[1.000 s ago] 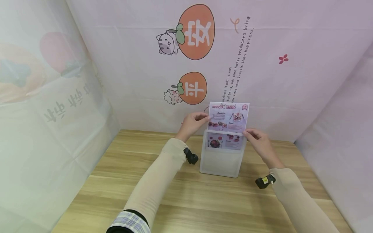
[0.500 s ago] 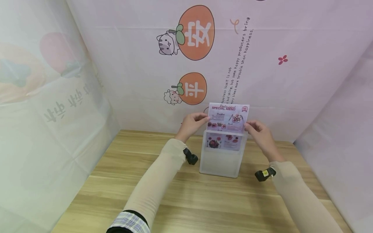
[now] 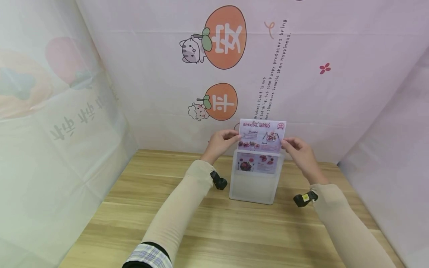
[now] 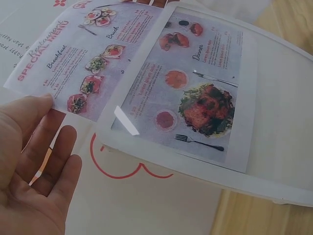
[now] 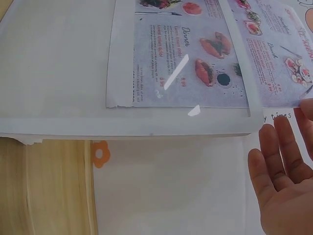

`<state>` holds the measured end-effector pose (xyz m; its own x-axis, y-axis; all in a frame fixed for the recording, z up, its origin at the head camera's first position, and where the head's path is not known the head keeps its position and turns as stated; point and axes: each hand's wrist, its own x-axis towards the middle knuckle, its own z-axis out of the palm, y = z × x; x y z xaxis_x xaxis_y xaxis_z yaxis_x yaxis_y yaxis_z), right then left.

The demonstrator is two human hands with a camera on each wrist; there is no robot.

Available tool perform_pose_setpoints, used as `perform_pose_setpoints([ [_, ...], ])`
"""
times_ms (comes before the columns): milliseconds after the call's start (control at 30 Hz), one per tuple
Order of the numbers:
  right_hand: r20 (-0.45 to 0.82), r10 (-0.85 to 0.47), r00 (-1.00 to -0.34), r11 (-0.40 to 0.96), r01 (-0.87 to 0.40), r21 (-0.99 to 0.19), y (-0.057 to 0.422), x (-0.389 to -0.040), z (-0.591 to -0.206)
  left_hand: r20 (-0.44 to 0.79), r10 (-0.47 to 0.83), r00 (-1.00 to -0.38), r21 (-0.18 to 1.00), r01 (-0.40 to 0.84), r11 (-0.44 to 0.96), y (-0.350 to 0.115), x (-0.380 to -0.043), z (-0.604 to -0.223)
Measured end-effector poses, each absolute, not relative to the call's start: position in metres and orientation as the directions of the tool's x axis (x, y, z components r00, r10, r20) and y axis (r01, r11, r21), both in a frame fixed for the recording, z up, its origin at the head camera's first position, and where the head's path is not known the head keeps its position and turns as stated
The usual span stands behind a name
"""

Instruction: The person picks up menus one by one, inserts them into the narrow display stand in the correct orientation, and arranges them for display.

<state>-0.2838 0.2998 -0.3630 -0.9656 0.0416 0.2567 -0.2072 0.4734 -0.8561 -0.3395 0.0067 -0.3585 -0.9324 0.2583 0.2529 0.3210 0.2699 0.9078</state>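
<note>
A restaurant menu (image 3: 262, 136) sits partway inside a white-rimmed frame (image 3: 253, 188), its upper half rising above the frame's top edge and its lower half showing through the clear front, well short of the frame's bottom. The printed heading, "Restaurant Special Menu", runs above the frame, along with the breakfast section, while the dinner section, a plate of food and a fork lie behind the clear front. Just above the frame's upper left corner, a person's left hand (image 3: 219, 144) pinches the menu's side edge between thumb and finger, the remaining fingers loosely bent. Above the opposite corner, the right hand (image 3: 299, 152) grasps the other side edge in like fashion, its spare fingers held off the sheet. The frame stands upright on a wooden table (image 3: 214, 230). Nearer the wearer than the frame, beige sleeves (image 3: 177, 203) cover both forearms, with a small black camera (image 3: 219, 181) at each wrist. Behind the frame hangs a pale pink cloth (image 3: 161, 82) printed with two orange fruits (image 3: 225, 56), one above the other.
</note>
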Motion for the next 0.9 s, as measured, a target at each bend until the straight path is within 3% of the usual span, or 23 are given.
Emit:
perform_pose_setpoints([
  [900, 0.238, 0.012, -0.971, 0.476, -0.204, -0.855, 0.305, -0.282, -0.381, 0.233, 0.272, -0.933, 0.914, 0.306, 0.266, 0.006, -0.337, -0.375],
])
